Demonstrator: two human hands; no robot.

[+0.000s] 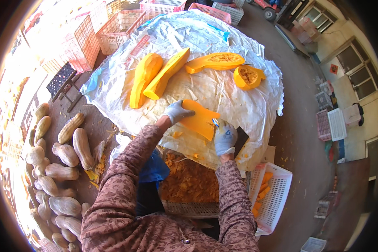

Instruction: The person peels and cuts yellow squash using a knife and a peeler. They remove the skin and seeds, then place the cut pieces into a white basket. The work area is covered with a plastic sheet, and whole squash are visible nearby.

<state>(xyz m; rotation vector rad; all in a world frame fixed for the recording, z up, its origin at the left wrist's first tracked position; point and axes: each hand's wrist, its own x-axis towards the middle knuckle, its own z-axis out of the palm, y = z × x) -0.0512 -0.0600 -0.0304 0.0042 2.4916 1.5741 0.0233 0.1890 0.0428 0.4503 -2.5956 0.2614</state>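
Observation:
My left hand [178, 112], in a pale work glove, grips the upper left end of a peeled orange squash piece [197, 119]. At its lower right edge my gloved right hand [225, 135] is closed around a small tool [215, 122] with a white and blue part showing; its kind is hard to tell. A dark flat blade-like object [241, 141] lies by the right hand, partly hidden. Beyond the hands, several peeled squash pieces [146, 74] rest on the plastic-covered table [208, 88]; two at the right [249, 77] show seedy hollows.
Below the table edge stands a crate of orange scraps [189, 182]. A white crate [278, 195] with orange pieces is at the right. Many unpeeled squashes [64, 206] lie on the floor at the left. Pink crates [119, 31] stand behind the table.

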